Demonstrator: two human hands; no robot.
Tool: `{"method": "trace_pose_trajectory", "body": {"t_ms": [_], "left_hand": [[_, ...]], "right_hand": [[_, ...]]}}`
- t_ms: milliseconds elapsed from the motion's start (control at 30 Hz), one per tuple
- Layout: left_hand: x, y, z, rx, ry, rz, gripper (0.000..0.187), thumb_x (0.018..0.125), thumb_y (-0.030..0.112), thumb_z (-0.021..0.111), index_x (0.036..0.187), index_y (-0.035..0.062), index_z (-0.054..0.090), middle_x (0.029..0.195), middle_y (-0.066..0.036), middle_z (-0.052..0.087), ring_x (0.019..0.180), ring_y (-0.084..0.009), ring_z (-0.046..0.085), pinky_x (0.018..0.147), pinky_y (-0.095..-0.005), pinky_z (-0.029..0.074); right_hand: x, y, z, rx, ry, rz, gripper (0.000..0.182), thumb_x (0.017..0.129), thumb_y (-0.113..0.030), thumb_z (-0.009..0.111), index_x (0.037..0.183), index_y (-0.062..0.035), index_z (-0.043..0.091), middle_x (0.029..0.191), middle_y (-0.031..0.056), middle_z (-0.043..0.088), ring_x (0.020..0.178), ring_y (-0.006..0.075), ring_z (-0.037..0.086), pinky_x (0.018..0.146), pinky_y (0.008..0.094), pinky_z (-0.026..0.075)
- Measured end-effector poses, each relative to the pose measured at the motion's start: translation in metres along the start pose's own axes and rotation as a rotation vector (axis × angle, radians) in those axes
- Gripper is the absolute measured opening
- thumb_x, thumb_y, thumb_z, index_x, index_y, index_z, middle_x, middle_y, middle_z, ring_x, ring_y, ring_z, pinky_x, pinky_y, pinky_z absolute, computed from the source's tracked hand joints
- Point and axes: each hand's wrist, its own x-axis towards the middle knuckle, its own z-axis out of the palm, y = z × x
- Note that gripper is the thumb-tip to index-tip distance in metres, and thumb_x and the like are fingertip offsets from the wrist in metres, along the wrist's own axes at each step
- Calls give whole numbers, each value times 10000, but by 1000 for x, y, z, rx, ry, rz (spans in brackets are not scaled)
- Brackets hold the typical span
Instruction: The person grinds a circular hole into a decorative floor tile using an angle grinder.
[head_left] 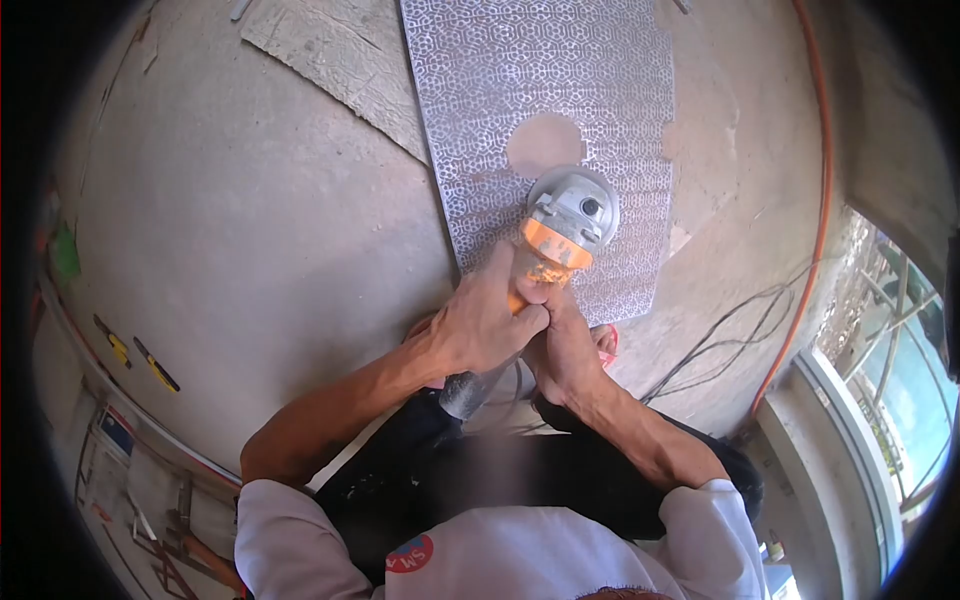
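An orange and grey angle grinder (556,248) points away from me, its metal head over a grey patterned tile (540,60). My left hand (485,312) wraps round the grinder's body from the left side. Lower on the body, my right hand (566,345) is closed round it, thumb close to the left one. A round hole (545,145) goes through the tile just beyond the grinder head, and the floor shows through it. The disc is hidden beneath the grinder's guard.
A rough flat board (345,70) lies left of the tile. Two yellow and black cutters (157,364) are on the floor at the left. Dark cables (715,345) and an orange hose (822,180) run along the right. Assorted tools sit at lower left.
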Motion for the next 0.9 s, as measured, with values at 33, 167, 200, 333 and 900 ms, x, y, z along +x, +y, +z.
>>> {"method": "trace_pose_trajectory", "body": {"t_ms": [33,167,200,333,900], "left_hand": [[1,1,-1,-7,-13,-11,558,812,263,566,1216,-57,354,906,-346,611,886,-539,596,771,-540,491],[5,3,-4,-35,29,-15,550,812,283,569,1175,-75,364,828,-318,624,842,-512,619,735,-526,497],[3,7,-6,-20,-4,-30,544,812,281,567,1166,-81,366,804,-306,627,829,-496,630,733,-520,499],[0,7,-7,-55,-12,-17,513,815,270,559,1133,-89,377,723,-264,636,772,-434,665,723,-492,509],[2,5,-12,-33,34,10,491,820,286,569,1087,-80,380,746,-296,618,776,-478,642,725,-511,505]], "right_hand": [[0,0,-1,6,-6,12,541,882,-322,609,1342,-123,405,1258,80,527,1190,239,499,1043,418,360],[4,-8,5,74,-21,-4,479,886,-164,591,1318,-121,390,1178,64,518,1118,210,526,971,377,413],[4,-7,5,93,-17,4,477,885,-165,590,1317,-120,392,1177,65,519,1119,211,526,968,376,415],[1,-6,7,101,-8,36,468,887,-175,585,1313,-115,400,1180,67,523,1121,217,527,963,377,418],[6,-5,10,-8,8,23,471,912,-375,563,1265,-67,514,1205,81,593,1149,231,544,1022,412,379]]}}
